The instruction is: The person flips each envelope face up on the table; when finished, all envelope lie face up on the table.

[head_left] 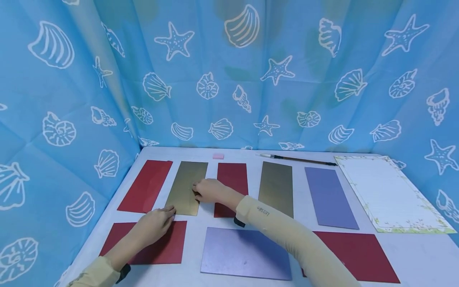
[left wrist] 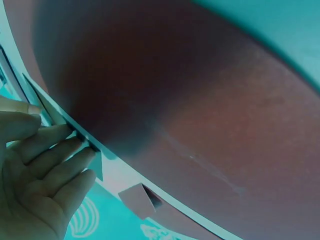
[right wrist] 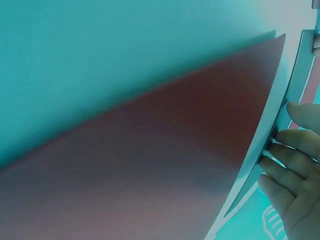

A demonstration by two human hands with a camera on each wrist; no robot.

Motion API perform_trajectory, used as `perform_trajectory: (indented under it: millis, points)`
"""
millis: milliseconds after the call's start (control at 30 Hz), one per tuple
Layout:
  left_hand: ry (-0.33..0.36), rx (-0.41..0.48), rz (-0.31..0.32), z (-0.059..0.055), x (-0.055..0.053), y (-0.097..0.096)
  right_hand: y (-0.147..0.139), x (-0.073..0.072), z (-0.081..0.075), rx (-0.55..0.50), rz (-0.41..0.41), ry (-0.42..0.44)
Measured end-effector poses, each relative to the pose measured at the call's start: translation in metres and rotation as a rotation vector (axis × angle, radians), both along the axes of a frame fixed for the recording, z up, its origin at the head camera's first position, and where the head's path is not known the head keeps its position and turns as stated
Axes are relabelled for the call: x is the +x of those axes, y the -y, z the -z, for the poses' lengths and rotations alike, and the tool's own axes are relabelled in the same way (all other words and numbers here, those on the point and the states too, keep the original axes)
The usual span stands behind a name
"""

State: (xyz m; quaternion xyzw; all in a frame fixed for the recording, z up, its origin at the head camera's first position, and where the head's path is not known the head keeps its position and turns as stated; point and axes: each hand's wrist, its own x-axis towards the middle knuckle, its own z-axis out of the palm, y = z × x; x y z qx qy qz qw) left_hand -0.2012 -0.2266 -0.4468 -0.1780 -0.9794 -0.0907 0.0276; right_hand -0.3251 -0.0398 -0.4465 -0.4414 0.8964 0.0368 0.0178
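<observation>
A gold rectangular card [head_left: 186,181] lies flat in the back row. My left hand [head_left: 154,225] has its fingertips at the card's near left corner. At the card's right edge, my right hand [head_left: 211,189] touches with thumb and fingertips. In the left wrist view the left hand's fingers [left wrist: 60,167] look fairly straight, tips meeting a card edge. The right wrist view has the right hand's fingers [right wrist: 287,162] spread along a card edge. A red card [head_left: 143,187] lies left of the gold one, another red card [head_left: 231,175] to its right.
Nearer lie a red card [head_left: 173,247] under the left arm, a purple card [head_left: 244,253] and a red card [head_left: 355,255]. To the right are a second gold card [head_left: 276,185], a purple card [head_left: 330,195] and bordered paper [head_left: 391,191]. A brush [head_left: 305,160] and pink block [head_left: 218,156] sit behind.
</observation>
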Motion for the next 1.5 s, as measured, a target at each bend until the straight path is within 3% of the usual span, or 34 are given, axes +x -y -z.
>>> perform_trajectory:
  millis: [167,400,667,900,1200,1500]
  points:
    - [-0.014,-0.008,-0.003,0.0,-0.002,0.001,-0.001,0.0,0.002,-0.012,0.023,0.024]
    - [-0.088,0.002,0.012,-0.006,-0.005,-0.014,-0.021,-0.006,0.0,-0.135,-0.003,0.127]
    - [-0.201,0.105,0.123,-0.01,-0.009,-0.045,-0.057,-0.016,-0.013,-0.286,-0.04,0.174]
    - [-0.14,0.109,0.162,-0.001,-0.01,-0.071,-0.086,-0.022,-0.014,-0.317,0.021,0.176]
    - [-0.13,0.0,0.207,0.009,-0.019,-0.095,-0.114,-0.039,-0.007,-0.321,0.107,0.176]
    - [-0.091,-0.034,0.19,0.009,-0.029,-0.111,-0.135,-0.059,-0.004,-0.316,0.231,0.235]
